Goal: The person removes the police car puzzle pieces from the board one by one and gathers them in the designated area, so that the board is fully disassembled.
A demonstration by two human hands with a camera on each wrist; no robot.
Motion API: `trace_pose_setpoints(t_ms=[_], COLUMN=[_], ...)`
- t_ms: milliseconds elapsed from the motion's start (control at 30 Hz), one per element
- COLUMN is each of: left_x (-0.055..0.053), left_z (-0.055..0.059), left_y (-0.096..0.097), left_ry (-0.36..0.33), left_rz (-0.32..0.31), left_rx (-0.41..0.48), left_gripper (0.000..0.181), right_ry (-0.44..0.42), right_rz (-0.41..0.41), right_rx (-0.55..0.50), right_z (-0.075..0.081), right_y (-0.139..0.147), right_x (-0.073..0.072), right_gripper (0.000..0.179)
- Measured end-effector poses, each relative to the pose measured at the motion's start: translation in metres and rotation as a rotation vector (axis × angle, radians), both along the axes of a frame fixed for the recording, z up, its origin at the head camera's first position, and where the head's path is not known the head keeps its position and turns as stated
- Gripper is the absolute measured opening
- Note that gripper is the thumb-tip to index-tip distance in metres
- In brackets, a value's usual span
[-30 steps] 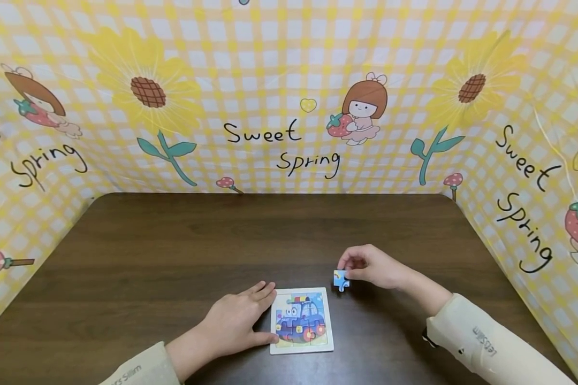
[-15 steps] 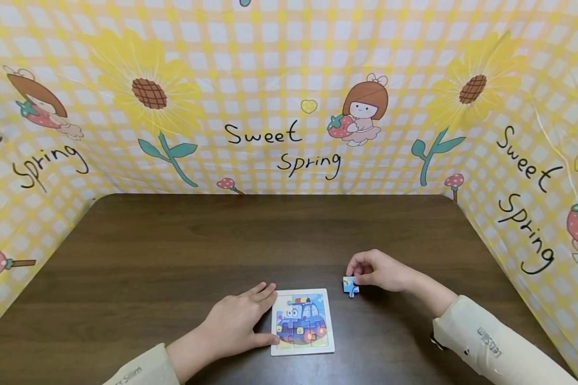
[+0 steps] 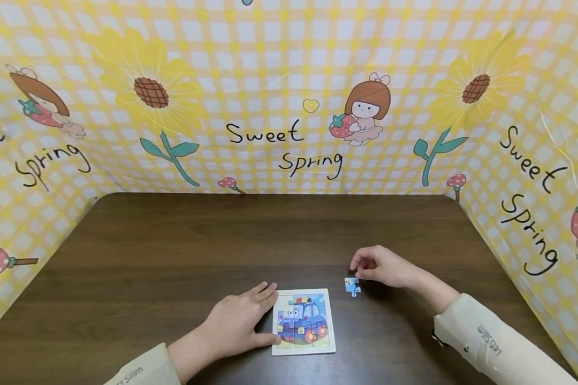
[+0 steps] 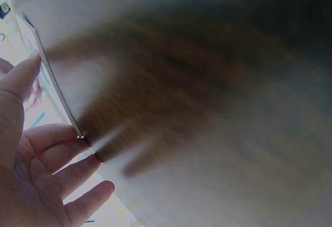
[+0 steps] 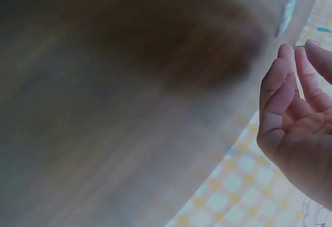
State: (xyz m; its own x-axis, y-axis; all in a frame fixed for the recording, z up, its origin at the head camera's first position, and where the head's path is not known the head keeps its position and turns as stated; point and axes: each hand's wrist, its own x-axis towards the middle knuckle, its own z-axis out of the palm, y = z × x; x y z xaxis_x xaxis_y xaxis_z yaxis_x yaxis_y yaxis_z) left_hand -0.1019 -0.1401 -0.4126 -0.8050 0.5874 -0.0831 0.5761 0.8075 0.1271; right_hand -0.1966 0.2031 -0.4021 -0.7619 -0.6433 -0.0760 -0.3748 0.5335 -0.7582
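A square jigsaw puzzle (image 3: 302,323) showing a blue cartoon car lies in a white frame (image 3: 303,351) near the front of the table. Its far left corner shows a bare cream patch. My left hand (image 3: 236,325) spans the frame's left side, fingers and thumb extended and touching its edge; the left wrist view shows the thumb against that edge. To the right of the frame lies a loose blue puzzle piece (image 3: 352,286). My right hand (image 3: 382,267) hovers just beyond it, fingers loosely bent. In the right wrist view, a gap separates the fingertips from the piece (image 5: 288,12).
The dark wooden table (image 3: 250,235) extends behind and to both sides of the puzzle. A yellow checked cloth (image 3: 270,80) with flowers and lettering hangs around its back and sides.
My right hand moved right and toward me with the puzzle piece, then let it go on the table and lifted slightly off. The left hand stays on the frame.
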Motion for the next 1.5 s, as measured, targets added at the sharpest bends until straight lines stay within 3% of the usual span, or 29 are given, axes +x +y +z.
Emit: trace_pose_setpoints(t_ms=[467, 767, 1067, 1300, 1500], left_x=[-0.001, -0.001, -0.003, -0.003, -0.003], left_z=[0.001, 0.002, 0.004, 0.008, 0.009], left_y=[0.001, 0.001, 0.003, 0.005, 0.005], left_ry=[-0.014, -0.031, -0.032, -0.006, -0.014], left_rz=[0.003, 0.007, -0.008, -0.025, -0.016], left_rx=[-0.004, -0.005, -0.010, -0.018, -0.016], left_gripper=[0.083, 0.083, 0.082, 0.082, 0.083], right_ry=[0.001, -0.045, 0.043, 0.024, 0.056], right_rz=[0.151, 0.270, 0.350, 0.354, 0.406], right_rx=[0.012, 0.032, 0.115, 0.213, 0.235], right_z=[-0.002, -0.003, -0.004, -0.004, -0.002], right_y=[-0.059, -0.093, -0.105, -0.108, -0.109], right_x=[-0.002, 0.003, 0.009, 0.013, 0.013], right_gripper=[0.009, 0.012, 0.018, 0.028, 0.031])
